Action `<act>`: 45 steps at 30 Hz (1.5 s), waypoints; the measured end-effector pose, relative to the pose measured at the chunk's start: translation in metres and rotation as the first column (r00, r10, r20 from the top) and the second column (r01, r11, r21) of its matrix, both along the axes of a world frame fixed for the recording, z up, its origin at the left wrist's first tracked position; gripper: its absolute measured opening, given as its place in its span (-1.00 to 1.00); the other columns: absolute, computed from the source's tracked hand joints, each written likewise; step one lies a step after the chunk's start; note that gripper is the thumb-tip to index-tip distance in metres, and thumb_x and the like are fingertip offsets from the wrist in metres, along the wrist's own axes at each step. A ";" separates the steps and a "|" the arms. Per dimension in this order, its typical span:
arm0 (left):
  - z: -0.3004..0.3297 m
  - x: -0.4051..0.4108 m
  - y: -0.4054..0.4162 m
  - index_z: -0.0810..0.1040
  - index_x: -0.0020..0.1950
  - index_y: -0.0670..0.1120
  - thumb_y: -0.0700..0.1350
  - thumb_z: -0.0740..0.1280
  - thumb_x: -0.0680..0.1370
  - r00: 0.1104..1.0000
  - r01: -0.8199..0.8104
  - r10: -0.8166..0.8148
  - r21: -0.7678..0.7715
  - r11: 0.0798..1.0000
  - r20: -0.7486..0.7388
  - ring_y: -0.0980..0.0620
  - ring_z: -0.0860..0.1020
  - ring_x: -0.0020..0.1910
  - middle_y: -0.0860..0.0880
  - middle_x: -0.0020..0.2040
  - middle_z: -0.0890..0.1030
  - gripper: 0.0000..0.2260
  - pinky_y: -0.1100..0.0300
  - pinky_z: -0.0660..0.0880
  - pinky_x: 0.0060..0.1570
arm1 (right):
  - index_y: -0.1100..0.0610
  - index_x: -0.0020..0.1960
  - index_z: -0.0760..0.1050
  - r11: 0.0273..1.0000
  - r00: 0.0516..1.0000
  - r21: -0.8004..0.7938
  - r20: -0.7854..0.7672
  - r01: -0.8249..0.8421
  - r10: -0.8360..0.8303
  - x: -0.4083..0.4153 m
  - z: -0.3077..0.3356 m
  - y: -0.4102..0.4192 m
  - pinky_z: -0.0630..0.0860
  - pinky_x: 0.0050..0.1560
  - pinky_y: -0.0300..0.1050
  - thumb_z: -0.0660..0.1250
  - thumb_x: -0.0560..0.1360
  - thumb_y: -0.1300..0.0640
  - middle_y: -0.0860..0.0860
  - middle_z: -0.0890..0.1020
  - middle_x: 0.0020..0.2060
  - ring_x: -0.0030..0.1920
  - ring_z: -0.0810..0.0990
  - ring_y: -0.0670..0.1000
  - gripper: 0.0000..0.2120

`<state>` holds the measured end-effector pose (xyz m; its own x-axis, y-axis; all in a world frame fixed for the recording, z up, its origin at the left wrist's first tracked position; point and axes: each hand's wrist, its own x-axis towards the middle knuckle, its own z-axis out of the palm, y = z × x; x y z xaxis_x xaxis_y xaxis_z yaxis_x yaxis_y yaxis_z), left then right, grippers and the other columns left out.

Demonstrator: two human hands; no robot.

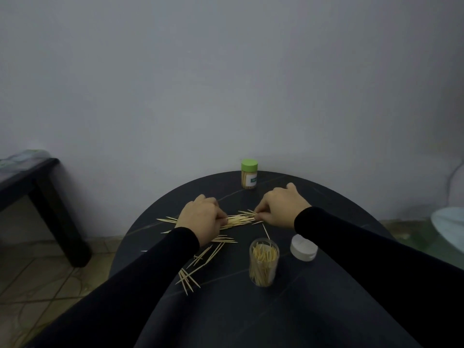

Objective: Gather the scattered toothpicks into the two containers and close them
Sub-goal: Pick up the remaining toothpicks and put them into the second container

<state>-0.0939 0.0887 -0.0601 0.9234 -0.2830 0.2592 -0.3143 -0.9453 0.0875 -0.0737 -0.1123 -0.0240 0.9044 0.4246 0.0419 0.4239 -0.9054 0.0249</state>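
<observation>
Head view: the left hand [200, 217] and the right hand [278, 207] meet over a bundle of toothpicks [239, 219] lying roughly parallel on the dark round tabletop [326, 310]. The fingers of each hand are curled down onto opposite ends of the bundle, squeezing it together between them. Further loose toothpicks [198, 262] lie scattered toward the near left edge, some partly hidden under the left sleeve. The green-lidded container [249, 174] stands at the far edge with its lid on and toothpicks visible inside; judged from this, that container is finished. The clear container [263, 262] stands upright and open near the right forearm, holding toothpicks (roughly half full, as far as can be told), and its white lid [303, 249] rests on the tabletop just beside it. Remaining work, as judged: transfer the bundle into the clear container, collect the scattered remainder, and fit the white lid. The task appears past its midpoint.
</observation>
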 end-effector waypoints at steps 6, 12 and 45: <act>0.018 -0.020 -0.018 0.67 0.02 -0.01 0.01 0.37 0.53 0.992 -0.098 0.026 -0.616 0.781 -0.125 0.16 0.53 -0.08 0.10 -0.11 0.58 -0.84 0.25 0.46 -0.01 | -0.16 0.11 0.61 0.960 0.999 0.276 -0.001 0.052 -0.054 -0.026 0.006 -0.027 0.22 0.21 0.01 0.27 0.55 -0.14 -0.18 0.61 0.03 0.09 0.48 -0.08 -0.79; 0.025 -0.050 -0.043 0.65 0.06 -0.03 -0.08 0.37 0.52 0.975 -0.099 -0.155 -0.936 0.338 -0.160 0.35 0.58 -0.11 0.17 -0.10 0.66 -0.85 0.51 0.47 -0.15 | -0.09 0.06 0.66 0.717 0.993 0.694 -0.116 0.064 0.023 -0.054 -0.004 -0.038 0.39 0.13 -0.11 0.38 0.48 -0.08 -0.28 0.61 -0.23 -0.15 0.52 -0.27 -0.80; -0.009 -0.059 -0.034 0.54 0.15 0.19 0.21 0.23 0.48 0.935 0.350 -0.318 -0.536 0.768 0.156 0.21 0.43 0.07 0.24 0.04 0.54 -0.71 0.29 0.36 -0.01 | -0.41 0.20 0.39 0.800 0.941 0.593 -0.314 0.089 0.129 -0.078 -0.032 -0.043 0.39 0.28 0.10 0.30 0.07 -0.56 -0.26 0.55 0.07 0.16 0.46 -0.08 -0.29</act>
<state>-0.1531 0.0547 -0.0687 0.7779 -0.3668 0.5103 -0.6204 -0.5780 0.5302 -0.1512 -0.1555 -0.0558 0.9021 0.4316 -0.0015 0.3265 -0.6848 -0.6515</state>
